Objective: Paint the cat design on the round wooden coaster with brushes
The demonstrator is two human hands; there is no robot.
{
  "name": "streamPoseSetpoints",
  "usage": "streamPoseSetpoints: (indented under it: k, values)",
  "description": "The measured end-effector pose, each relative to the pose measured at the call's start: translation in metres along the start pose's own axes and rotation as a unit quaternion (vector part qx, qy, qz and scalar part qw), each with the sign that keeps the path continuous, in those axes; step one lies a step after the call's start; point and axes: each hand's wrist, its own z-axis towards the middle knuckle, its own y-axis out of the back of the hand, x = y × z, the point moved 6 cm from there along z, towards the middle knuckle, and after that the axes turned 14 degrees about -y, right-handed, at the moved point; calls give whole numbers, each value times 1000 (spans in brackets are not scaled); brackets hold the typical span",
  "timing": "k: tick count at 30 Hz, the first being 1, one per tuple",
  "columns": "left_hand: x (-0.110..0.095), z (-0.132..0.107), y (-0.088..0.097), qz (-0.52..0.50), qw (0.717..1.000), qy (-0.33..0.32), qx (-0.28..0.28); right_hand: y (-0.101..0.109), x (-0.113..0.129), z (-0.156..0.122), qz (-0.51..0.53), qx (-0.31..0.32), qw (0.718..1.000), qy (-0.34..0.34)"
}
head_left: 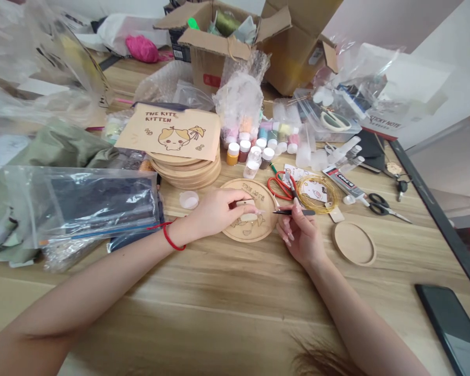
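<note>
Two hands working close but apart here, the left hand (215,211) pinching a small pale piece (249,216) on the round wooden coaster (268,222), the right hand (301,235) gripping black tweezers (293,212), and one slip of those tips could knock that piece askew!

- Landmark: engraved wooden disc (235,230) on the counter (219,282).
- Over the disc's left half: left hand (215,211).
- Just right of the disc: right hand (301,235), its fingers around a slim tool (282,212) reaching over the disc's rim.
- Behind the disc, right: small scissors (280,187), then a wire coil (317,193).
- Right, well apart: plain wooden disc (354,244), with larger scissors (387,209) behind it.
- Directly behind: paint jars (254,151).
- Behind, left: stacked wooden discs (188,172) under a printed card (168,130).
- Left: zip bag (94,203).
- Farthest behind: cardboard box (219,57).
- Far right, nearer the viewer: phone (450,334).
</note>
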Motion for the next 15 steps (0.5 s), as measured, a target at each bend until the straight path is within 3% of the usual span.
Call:
streamPoseSetpoints:
  k: [4, 9, 15]
  values:
    - [-2, -3, 0, 11, 1000, -18, -19, -4, -2, -3, 5, 20, 999, -25]
    - [-10, -3, 8, 21, 998, 12, -56, -11, -8, -5, -23, 69, 996, -55]
    - [-32, -25, 4, -34, 995, 92, 19, -16, -5, -6, -95, 82, 992, 1]
